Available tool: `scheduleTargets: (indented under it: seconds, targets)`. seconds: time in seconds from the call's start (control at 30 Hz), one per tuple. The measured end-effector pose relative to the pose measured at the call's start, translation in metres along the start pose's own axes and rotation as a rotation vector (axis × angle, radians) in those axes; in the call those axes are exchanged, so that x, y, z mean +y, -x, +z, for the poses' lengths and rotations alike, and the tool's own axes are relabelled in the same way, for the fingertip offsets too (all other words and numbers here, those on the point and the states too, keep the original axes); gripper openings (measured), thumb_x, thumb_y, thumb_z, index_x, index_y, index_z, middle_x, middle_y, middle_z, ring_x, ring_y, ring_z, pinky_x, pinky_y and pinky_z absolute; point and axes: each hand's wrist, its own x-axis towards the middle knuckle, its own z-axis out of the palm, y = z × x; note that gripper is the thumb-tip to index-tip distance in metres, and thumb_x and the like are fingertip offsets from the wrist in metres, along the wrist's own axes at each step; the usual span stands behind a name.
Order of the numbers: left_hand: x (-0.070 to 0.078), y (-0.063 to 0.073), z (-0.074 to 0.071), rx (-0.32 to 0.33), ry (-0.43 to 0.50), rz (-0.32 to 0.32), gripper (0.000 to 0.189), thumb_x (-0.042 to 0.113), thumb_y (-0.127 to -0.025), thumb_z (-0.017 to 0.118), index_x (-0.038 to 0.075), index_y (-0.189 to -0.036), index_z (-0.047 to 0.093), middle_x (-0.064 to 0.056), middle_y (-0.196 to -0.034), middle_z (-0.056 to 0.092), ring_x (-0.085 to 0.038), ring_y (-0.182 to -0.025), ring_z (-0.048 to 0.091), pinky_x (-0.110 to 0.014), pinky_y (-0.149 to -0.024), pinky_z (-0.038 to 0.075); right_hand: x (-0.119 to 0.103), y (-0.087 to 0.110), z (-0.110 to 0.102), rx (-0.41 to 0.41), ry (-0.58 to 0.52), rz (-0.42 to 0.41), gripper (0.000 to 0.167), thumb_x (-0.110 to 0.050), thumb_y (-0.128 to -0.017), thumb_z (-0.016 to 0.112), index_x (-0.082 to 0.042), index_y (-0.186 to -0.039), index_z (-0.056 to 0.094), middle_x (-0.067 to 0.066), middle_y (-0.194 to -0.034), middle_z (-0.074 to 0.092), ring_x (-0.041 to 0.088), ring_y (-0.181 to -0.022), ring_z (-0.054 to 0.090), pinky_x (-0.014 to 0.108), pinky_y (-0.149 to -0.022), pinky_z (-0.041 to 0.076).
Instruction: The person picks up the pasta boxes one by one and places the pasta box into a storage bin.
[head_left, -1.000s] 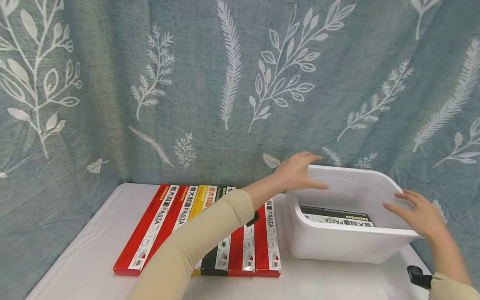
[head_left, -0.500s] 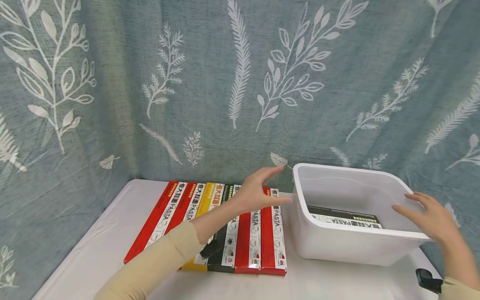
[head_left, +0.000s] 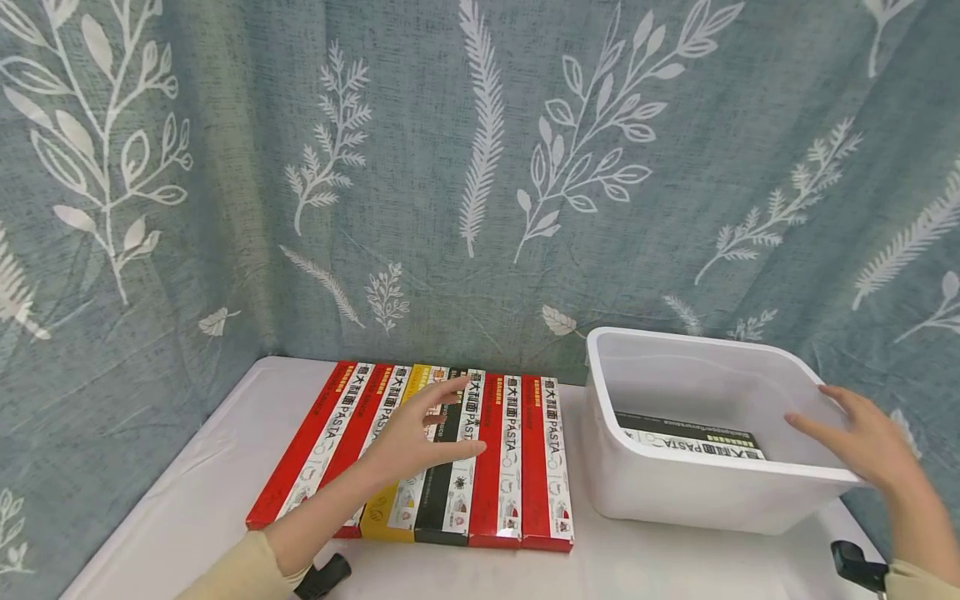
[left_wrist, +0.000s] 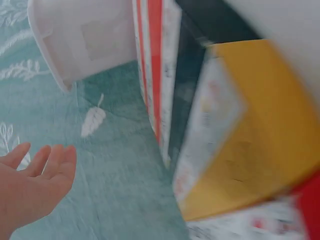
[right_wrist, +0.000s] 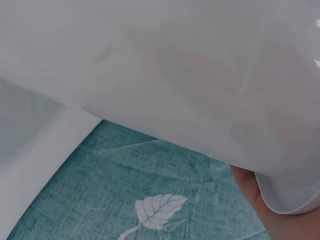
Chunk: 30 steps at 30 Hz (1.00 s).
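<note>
My left hand (head_left: 420, 437) is above the row of pasta boxes (head_left: 546, 467), fingers apart and slightly bent, thumb stretched out, holding nothing. In the left wrist view the hand (left_wrist: 37, 185) shows at the lower left, beside the yellow box (left_wrist: 255, 130). The boxes lie side by side: red ones at both ends, a yellow box (head_left: 382, 521) and a black box (head_left: 435, 508) between them. At the right, my right hand (head_left: 862, 433) holds the right end rim of the white bin (head_left: 720, 492), thumb on the inner side. Its other fingers are partly hidden.
Inside the bin lies a black-and-white pasta box (head_left: 690, 437). A blue-green curtain (head_left: 420, 167) with white leaf prints stands behind and beside the white table (head_left: 195, 492). Black wrist-worn devices show near both cuffs.
My left hand has moved left and down, from beside the bin's left rim to above the pasta boxes. The right hand stays on the bin's rim. The view has shifted slightly to the left.
</note>
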Motion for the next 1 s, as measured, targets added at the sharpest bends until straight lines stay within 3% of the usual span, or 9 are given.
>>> scheduleTargets:
  seconds: [0.23, 0.43, 0.6, 0.87, 1.0]
  targets:
    - [-0.021, 0.039, -0.015, 0.085, -0.055, -0.038, 0.079, 0.034, -0.077, 0.083, 0.022, -0.145, 0.045, -0.002, -0.143, 0.048, -0.028, -0.125, 0.049, -0.048, -0.099, 0.045, 0.002, 0.003, -0.001, 0.012, -0.007, 0.002, 0.097, -0.050, -0.092, 0.060, 0.019, -0.145, 0.016, 0.049, -0.138, 0.023, 0.067, -0.116, 0.029, 0.076, -0.088, 0.028]
    - [-0.027, 0.065, -0.023, 0.123, -0.133, -0.151, 0.082, 0.033, -0.075, 0.084, 0.018, -0.145, 0.044, -0.004, -0.144, 0.047, -0.027, -0.124, 0.049, -0.045, -0.097, 0.047, 0.001, 0.004, -0.003, 0.007, -0.011, 0.010, 0.099, -0.050, -0.092, 0.061, 0.019, -0.145, 0.012, 0.049, -0.138, 0.021, 0.067, -0.115, 0.029, 0.076, -0.087, 0.029]
    - [-0.028, 0.083, -0.035, 0.150, -0.134, -0.252, 0.081, 0.036, -0.076, 0.083, 0.020, -0.145, 0.043, -0.010, -0.143, 0.046, -0.032, -0.123, 0.050, -0.047, -0.096, 0.048, 0.000, 0.005, -0.003, 0.003, -0.005, 0.019, 0.101, -0.049, -0.091, 0.063, 0.019, -0.145, 0.012, 0.050, -0.136, 0.023, 0.066, -0.111, 0.032, 0.075, -0.084, 0.032]
    - [-0.035, 0.100, -0.052, 0.190, -0.136, -0.346, 0.084, 0.039, -0.077, 0.082, 0.019, -0.147, 0.039, -0.011, -0.141, 0.047, -0.029, -0.124, 0.048, -0.047, -0.100, 0.045, -0.004, 0.004, -0.002, -0.011, 0.003, 0.046, 0.104, -0.051, -0.089, 0.064, 0.017, -0.146, 0.011, 0.050, -0.135, 0.024, 0.066, -0.109, 0.035, 0.074, -0.082, 0.035]
    - [-0.038, 0.106, -0.058, 0.185, -0.165, -0.401, 0.086, 0.040, -0.079, 0.080, 0.017, -0.149, 0.036, -0.016, -0.142, 0.044, -0.034, -0.122, 0.049, -0.047, -0.097, 0.047, -0.008, 0.004, -0.001, -0.023, -0.001, 0.045, 0.104, -0.052, -0.089, 0.064, 0.015, -0.147, 0.011, 0.050, -0.136, 0.024, 0.066, -0.110, 0.034, 0.074, -0.082, 0.035]
